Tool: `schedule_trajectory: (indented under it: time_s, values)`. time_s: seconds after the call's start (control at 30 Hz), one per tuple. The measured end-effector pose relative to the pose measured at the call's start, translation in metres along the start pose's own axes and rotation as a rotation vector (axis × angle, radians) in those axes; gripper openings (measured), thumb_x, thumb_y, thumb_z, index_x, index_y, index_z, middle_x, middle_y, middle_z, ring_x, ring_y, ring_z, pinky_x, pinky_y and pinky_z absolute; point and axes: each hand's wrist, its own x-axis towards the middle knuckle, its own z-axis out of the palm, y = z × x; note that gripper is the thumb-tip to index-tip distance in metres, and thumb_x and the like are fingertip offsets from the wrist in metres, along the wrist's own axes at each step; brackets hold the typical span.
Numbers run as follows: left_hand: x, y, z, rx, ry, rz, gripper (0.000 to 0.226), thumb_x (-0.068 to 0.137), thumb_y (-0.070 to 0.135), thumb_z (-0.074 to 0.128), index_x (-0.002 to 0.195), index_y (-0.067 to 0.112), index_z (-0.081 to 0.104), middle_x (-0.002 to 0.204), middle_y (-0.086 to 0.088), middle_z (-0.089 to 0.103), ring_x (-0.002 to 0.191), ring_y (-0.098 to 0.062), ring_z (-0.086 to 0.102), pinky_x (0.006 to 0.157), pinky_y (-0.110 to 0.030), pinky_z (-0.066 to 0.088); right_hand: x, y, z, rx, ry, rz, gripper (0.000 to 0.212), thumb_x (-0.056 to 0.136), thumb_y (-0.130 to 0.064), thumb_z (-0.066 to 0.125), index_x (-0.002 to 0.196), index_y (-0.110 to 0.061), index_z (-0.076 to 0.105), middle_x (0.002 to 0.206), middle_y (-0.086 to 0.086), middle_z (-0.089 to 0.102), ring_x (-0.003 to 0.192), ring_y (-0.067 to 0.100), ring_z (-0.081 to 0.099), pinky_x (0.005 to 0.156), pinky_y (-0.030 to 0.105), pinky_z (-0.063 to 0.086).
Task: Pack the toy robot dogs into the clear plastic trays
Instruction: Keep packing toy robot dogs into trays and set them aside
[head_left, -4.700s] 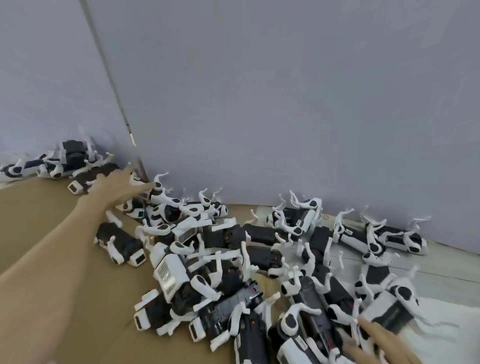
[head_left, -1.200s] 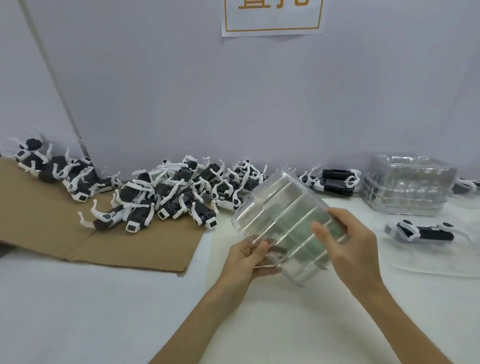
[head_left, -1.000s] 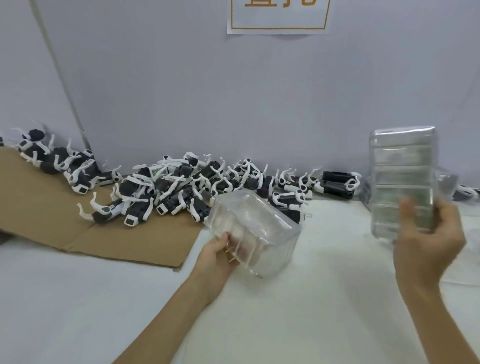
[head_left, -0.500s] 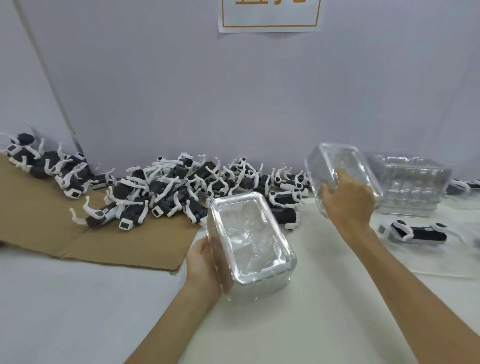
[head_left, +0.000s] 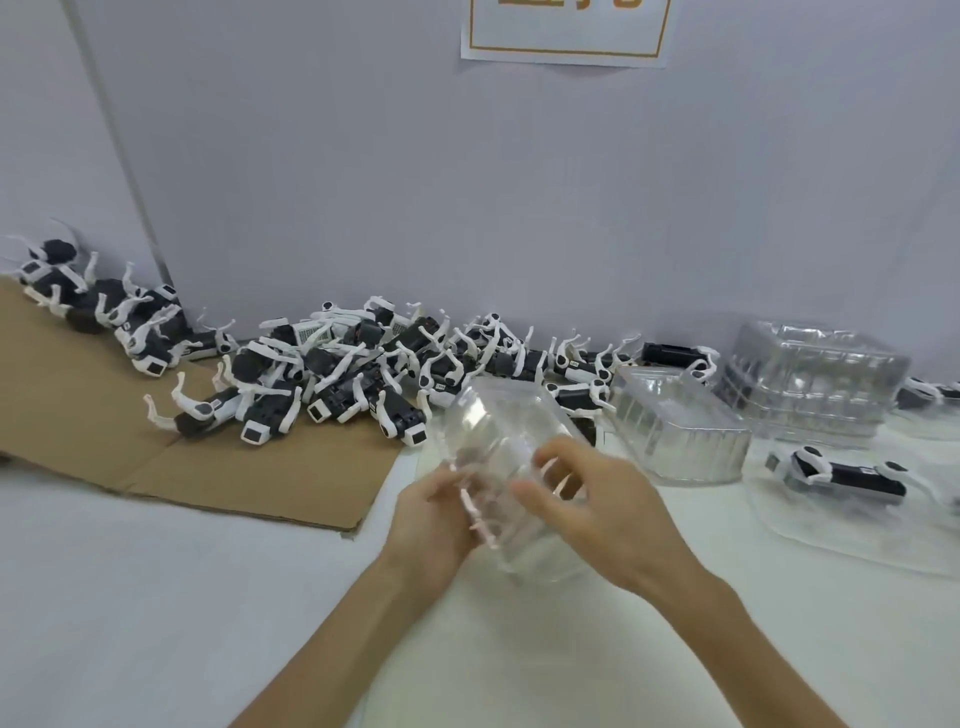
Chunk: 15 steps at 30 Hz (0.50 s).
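clear plastic ribbed tray (head_left: 498, 467) at frame centre: left grip (head_left: 431, 525) pinching near edge, right grip (head_left: 597, 514) back holding its side. second clear tray (head_left: 680, 431) now parked on white counter (head_left: 156, 597), right of centre. black-and-white toy robot dogs (head_left: 363, 374) heaped centre-left; loading likely next.

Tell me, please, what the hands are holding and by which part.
Both hold one clear plastic tray by its near end: the left hand grips the left edge, the right hand curls round the right side.

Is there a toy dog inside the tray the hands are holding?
No, the clear tray in the left hand and right hand is empty.
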Motion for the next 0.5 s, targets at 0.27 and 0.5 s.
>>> schedule_trajectory:
  time_s: [0.27, 0.5]
  values:
    - [0.001, -0.015, 0.003, 0.336, -0.041, -0.160, 0.034, 0.081, 0.025, 0.068, 0.108, 0.003, 0.064, 0.108, -0.010, 0.072, 0.102, -0.026, 0.072, 0.078, -0.027, 0.057, -0.002, 0.048, -0.024, -0.070, 0.017, -0.005, 0.015, 0.078, -0.021, 0.080, 0.086, -0.018, 0.066, 0.076, -0.001, 0.064, 0.076, 0.019, 0.059, 0.081, 0.046, 0.048]
    - [-0.002, -0.015, 0.004, 0.238, -0.036, -0.092, 0.009, 0.081, 0.017, 0.071, 0.087, 0.017, 0.076, 0.110, -0.007, 0.072, 0.104, -0.021, 0.070, 0.088, -0.031, 0.055, -0.006, 0.054, -0.030, -0.057, 0.105, -0.035, 0.030, 0.076, -0.025, 0.083, 0.103, -0.025, 0.071, 0.090, -0.015, 0.070, 0.085, 0.009, 0.065, 0.084, 0.036, 0.052]
